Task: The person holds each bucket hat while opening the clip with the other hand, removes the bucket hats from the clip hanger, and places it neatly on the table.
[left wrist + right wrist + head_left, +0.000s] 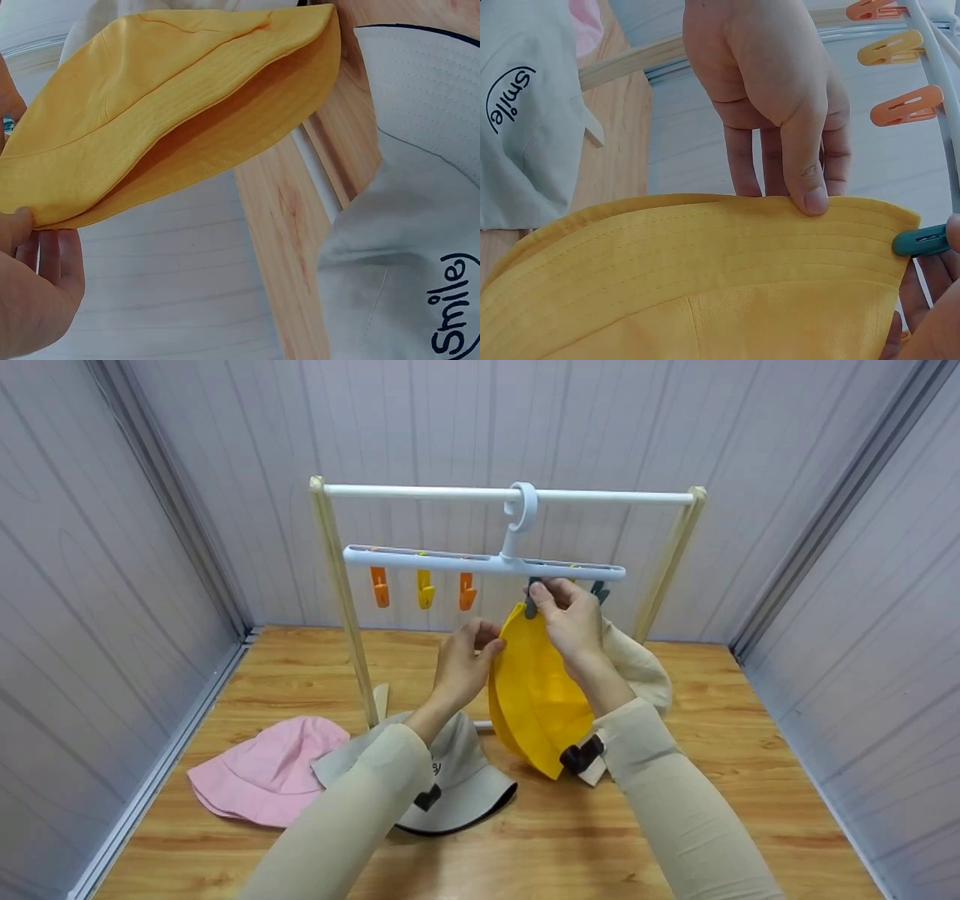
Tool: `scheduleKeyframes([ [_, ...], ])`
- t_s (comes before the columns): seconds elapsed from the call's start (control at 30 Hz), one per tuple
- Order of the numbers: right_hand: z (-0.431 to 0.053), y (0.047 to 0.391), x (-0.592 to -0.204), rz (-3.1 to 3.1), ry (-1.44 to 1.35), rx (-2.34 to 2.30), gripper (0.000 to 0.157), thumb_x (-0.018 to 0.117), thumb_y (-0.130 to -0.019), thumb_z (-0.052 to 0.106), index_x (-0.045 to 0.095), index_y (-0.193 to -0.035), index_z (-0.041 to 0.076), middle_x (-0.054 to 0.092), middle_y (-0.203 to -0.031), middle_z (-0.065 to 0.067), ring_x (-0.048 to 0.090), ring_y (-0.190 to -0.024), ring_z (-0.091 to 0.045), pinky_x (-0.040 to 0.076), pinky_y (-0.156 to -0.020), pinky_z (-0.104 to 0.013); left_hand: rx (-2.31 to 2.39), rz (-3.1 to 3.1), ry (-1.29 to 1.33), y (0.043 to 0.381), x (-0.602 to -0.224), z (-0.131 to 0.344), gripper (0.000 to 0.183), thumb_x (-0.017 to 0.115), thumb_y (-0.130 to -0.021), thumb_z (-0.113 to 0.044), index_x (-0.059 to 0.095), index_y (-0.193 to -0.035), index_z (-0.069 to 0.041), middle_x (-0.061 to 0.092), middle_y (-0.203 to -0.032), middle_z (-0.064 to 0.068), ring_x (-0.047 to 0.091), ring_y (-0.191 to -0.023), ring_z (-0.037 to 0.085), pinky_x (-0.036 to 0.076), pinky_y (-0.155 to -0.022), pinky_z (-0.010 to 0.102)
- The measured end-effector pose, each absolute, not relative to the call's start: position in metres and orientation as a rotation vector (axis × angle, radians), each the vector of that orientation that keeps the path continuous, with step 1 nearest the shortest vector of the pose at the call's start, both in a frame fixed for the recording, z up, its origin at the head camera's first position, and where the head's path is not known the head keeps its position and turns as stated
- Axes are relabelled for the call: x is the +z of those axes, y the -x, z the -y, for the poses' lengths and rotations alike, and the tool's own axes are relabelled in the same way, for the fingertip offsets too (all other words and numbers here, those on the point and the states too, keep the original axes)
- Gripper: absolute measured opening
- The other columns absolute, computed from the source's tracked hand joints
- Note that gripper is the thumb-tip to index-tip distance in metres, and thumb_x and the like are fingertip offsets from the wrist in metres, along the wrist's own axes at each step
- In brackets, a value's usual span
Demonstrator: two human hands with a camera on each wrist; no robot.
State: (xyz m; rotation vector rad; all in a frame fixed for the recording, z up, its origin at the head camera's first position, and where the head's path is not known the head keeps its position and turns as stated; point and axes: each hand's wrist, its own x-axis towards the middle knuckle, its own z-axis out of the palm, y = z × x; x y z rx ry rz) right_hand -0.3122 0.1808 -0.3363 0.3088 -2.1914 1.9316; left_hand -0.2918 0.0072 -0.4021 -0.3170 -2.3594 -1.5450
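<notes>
A yellow bucket hat (534,686) hangs sideways below a light blue clip hanger (442,561). My left hand (463,664) pinches its brim between thumb and fingers, as the right wrist view also shows. At the brim's upper corner, a dark green clip (919,241) overlaps the fabric. My right hand (576,628) pinches this clip, thumb in front and fingers behind, partly hidden by the hat. Behind the right hand, a cream hat (639,669) hangs near another dark clip (600,591) at the hanger's right end.
The hanger hooks over the white bar (420,493) of a wooden-legged rack. Orange and yellow clips (425,590) dangle on its left half. On the wooden table (697,810) lie a pink bucket hat (274,765) and a grey "smile" bucket hat (469,769). Panelled walls enclose three sides.
</notes>
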Motion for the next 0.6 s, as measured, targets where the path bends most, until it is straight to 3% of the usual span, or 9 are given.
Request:
scheduleKeyframes([
  [0.6, -0.18, 0.3146, -0.3327, 2.176, -0.25, 1.934, 0.028, 0.064, -0.107, 0.023, 0.073, -0.126, 0.005, 0.074, -0.122, -0.011, 0.066, -0.111, -0.021, 0.055, -0.101, -0.03, -1.543, 2.335, 0.311, 0.2886, -0.4028, -0.0031, 0.01, 0.069, -0.104, -0.01, 0.069, -0.114, -0.007, 0.071, -0.106, 0.006, 0.068, -0.096, 0.018, 0.06, -0.087, 0.032],
])
